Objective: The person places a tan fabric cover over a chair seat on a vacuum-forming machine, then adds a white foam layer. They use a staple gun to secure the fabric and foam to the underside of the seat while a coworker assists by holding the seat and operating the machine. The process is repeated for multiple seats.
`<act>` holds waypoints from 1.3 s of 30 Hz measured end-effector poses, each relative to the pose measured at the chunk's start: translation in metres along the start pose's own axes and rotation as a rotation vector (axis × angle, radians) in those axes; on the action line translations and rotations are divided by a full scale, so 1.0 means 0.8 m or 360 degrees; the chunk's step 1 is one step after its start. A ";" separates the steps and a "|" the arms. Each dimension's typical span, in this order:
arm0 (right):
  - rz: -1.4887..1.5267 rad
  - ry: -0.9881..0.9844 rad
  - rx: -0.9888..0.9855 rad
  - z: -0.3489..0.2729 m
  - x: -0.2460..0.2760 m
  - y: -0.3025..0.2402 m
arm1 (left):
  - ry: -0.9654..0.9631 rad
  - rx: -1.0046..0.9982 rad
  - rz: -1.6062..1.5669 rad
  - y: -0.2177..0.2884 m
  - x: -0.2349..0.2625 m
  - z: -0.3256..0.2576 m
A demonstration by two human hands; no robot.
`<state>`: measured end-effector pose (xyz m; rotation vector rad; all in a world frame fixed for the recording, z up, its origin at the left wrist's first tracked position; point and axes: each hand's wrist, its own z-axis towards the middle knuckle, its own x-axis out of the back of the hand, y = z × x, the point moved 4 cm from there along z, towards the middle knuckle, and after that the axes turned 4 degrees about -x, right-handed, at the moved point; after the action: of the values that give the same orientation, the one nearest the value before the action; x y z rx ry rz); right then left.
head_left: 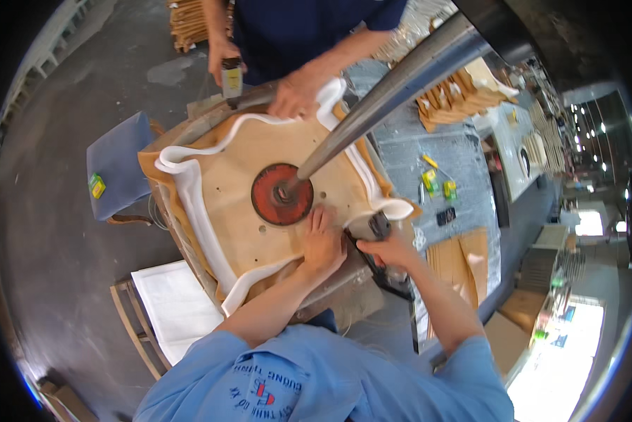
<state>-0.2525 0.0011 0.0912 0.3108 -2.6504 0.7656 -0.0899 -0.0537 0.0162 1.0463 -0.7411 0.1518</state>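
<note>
A tan wooden seat board [235,169] lies before me, with white padding [202,218] folded around its edges and a tan cover [168,200] beneath. At its near right side, my left hand [323,246] rests on the board with the fingers stretched forward, slightly blurred. My right hand [390,253] grips a dark staple gun [379,226], its nose at the board's near right edge, just beside my left hand. Pressing on the board's middle is a red disc [265,198] at the end of a slanting metal shaft [400,88].
Opposite me, a co-worker's hand [296,95] touches the far edge; the other holds a staple gun [231,79]. A blue cushioned chair [119,151] stands left, white sheets [175,306] lie nearer. A plastic-covered table [400,151] at right carries small yellow-green boxes [430,184] and cardboard [460,264].
</note>
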 end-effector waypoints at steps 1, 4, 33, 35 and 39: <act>-0.0055 0.0023 -0.0027 0.002 0.000 -0.014 | -0.0059 0.0030 -0.0002 0.000 -0.002 -0.006; -0.0254 0.0228 0.0109 0.005 -0.002 -0.022 | -0.0175 0.0088 -0.0070 0.003 0.002 -0.007; -0.0210 0.0140 0.0182 0.001 -0.020 -0.038 | -0.0173 0.0011 0.0040 -0.011 0.022 -0.009; -0.0120 0.0117 0.0191 -0.003 -0.017 -0.028 | -0.0265 0.0048 0.0124 0.001 0.030 -0.014; 0.0059 -0.0015 0.0213 -0.010 -0.011 -0.025 | -0.0162 0.0042 0.0064 -0.006 0.034 -0.017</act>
<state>-0.2363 -0.0105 0.1034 0.3014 -2.6259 0.9579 -0.0608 -0.0513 0.0259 1.0707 -0.8548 0.1439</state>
